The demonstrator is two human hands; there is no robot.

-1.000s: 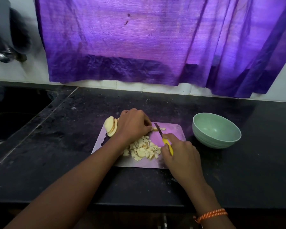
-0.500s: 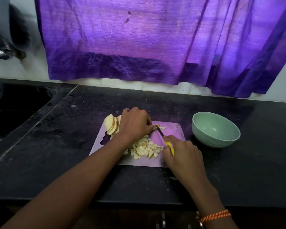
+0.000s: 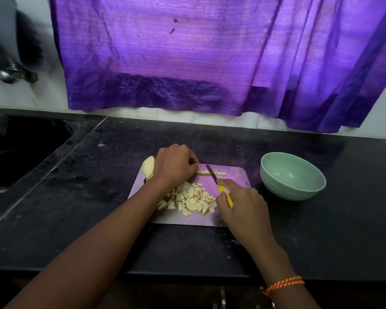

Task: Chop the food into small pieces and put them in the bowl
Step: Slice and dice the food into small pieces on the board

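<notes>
i see my right hand (image 3: 243, 206) just right of the frame's centre, its fingers curled round the yellow handle of a small knife (image 3: 218, 186), whose dark blade slants up and left over the cutting board (image 3: 236, 175). the blade tip sits beside a thin pale strip of food (image 3: 204, 173) near the board's far edge, with a few small cut bits (image 3: 221, 173) just right of the blade. my left hand (image 3: 174, 166) rests at the board's upper left, its fingers curled down with the tips bunched against that strip; i cannot tell how firmly they pinch it. behind the left wrist, at the board's left edge, a stack of pale slices (image 3: 148, 169) leans on edge. a heap of chopped pieces (image 3: 191, 199) lies in the middle of the board, between my 2 forearms and touching the left one. the pale green bowl (image 3: 292, 175) stands on the black counter (image 3: 76, 197) just right of the board, apart from it, with no pieces showing inside. an orange thread bracelet (image 3: 283, 284) circles my right wrist at the lower right. a purple curtain (image 3: 187, 52) hangs across the top of the frame.
</notes>
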